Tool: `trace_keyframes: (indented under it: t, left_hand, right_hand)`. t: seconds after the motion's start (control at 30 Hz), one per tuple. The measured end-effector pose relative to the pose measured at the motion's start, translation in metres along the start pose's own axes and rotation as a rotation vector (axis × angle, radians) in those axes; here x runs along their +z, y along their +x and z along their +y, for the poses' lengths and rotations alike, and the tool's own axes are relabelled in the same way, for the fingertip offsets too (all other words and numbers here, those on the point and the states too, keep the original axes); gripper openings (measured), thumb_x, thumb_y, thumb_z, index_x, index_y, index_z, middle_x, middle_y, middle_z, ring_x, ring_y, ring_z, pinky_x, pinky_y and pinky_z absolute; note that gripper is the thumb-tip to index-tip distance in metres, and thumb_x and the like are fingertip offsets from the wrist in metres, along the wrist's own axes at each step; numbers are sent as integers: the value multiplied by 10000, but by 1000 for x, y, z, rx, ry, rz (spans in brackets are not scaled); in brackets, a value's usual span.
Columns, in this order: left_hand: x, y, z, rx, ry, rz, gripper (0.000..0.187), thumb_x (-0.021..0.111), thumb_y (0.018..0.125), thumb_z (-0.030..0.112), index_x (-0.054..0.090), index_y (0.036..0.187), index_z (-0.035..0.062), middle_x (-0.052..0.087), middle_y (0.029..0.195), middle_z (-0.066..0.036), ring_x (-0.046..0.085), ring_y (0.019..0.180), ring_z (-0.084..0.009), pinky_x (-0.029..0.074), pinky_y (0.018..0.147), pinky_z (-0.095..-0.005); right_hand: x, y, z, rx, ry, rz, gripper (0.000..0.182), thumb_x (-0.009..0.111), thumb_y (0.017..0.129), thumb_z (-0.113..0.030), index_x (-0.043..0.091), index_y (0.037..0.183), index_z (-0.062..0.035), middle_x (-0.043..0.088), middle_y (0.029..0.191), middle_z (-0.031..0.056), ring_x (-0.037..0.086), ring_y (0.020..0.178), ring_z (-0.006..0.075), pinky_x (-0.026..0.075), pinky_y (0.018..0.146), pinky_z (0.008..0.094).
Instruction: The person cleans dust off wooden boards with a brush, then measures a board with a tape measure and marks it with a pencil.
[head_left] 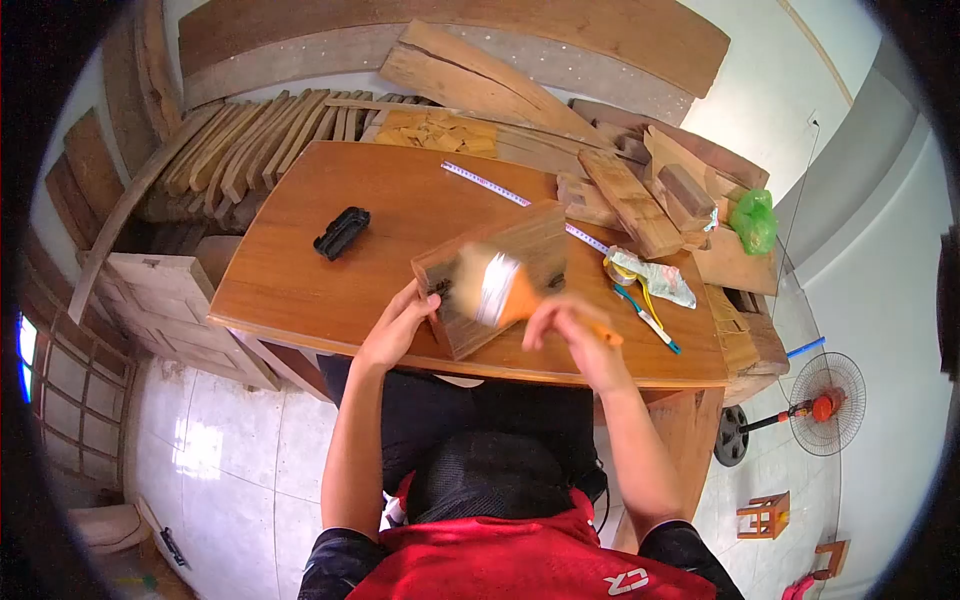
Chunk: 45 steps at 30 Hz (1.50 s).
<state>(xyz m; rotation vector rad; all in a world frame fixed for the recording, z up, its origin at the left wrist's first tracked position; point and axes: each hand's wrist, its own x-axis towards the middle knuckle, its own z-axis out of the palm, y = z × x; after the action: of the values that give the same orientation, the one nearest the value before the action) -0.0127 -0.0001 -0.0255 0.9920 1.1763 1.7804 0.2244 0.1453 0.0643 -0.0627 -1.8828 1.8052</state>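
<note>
My left hand grips the left edge of a brown wooden piece, which rests on the wooden table. In my right hand is the orange handle of a wide paintbrush, its fingers wrapped round it. The pale bristles are blurred and lie over the face of the wooden piece. A dark mark shows on the wood to the right of the brush. Part of the piece is hidden behind the brush and my hands.
A black object lies on the table's left. A measuring tape runs behind the wooden piece. At the right are a toothbrush, a roll of tape, a plastic wrapper, wood blocks and a green bag.
</note>
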Motion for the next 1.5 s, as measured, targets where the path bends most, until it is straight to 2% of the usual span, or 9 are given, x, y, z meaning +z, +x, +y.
trace_keyframes:
  t: [0.23,0.37,0.47,0.7,0.83,1.03,1.13,1.37,1.5]
  left_hand:
    - [12,-2,4,26,-58,69,404,525,1006,293,527,1296,11,534,1032,1,470,990,-128,374,915,-274]
    - [4,1,1,-4,-82,32,424,522,1006,296,514,1322,13,544,1061,-6,471,1012,-132,374,928,-279]
    - [-4,1,-8,14,-5,-12,478,519,1012,297,476,1388,6,547,1166,-19,465,1094,-138,369,979,-289]
    - [0,3,-6,-8,-110,6,573,523,1014,300,400,1487,3,528,1324,-57,443,1240,-172,319,1086,-306]
    - [2,-1,-4,11,-1,34,555,531,1012,295,422,1469,0,544,1309,-65,463,1217,-171,346,1065,-309]
    - [-4,2,-5,-78,2,67,521,547,1003,311,468,1415,2,566,1239,-66,481,1170,-169,369,1024,-309]
    - [0,0,-5,-35,20,98,480,555,997,316,504,1359,5,572,1112,-31,499,1079,-154,391,961,-298]
    - [0,-5,7,-99,117,53,511,567,990,317,502,1376,-11,572,1243,-69,481,1193,-185,340,1064,-327]
    - [9,-6,6,0,114,73,494,575,985,298,514,1368,-8,587,1212,-68,501,1158,-179,362,1043,-323]
  right_hand:
    - [3,3,2,-115,-89,160,250,498,1046,-230,639,1088,-29,695,930,79,623,787,142,490,760,285]
    - [13,-13,-5,49,-150,-198,245,495,1048,-228,639,1092,-34,698,935,82,663,919,147,488,785,286]
    - [-2,3,4,-183,-79,238,227,484,1043,-201,622,1084,-26,694,949,90,663,928,165,493,789,308]
    - [-7,-18,-13,69,-298,-233,199,536,1018,-154,642,1128,-25,701,978,86,662,954,173,500,908,332]
    - [-15,-2,-8,-130,-332,315,205,558,1026,-175,638,1138,-23,664,1029,74,624,995,150,485,904,319]
    - [8,-15,-44,-6,-550,-465,150,586,1002,-150,656,1093,-53,668,1002,62,650,962,183,501,850,344]
    - [-2,-7,-47,-52,-525,24,128,593,997,-124,648,1091,-56,668,992,60,640,947,148,506,843,319]
    - [13,-16,-50,151,-353,-401,125,589,1004,-151,627,1027,-34,645,967,59,636,898,179,503,847,323]
    - [-21,-1,-25,23,-169,82,220,520,1045,-240,624,1001,-51,644,847,39,630,833,130,500,767,280]
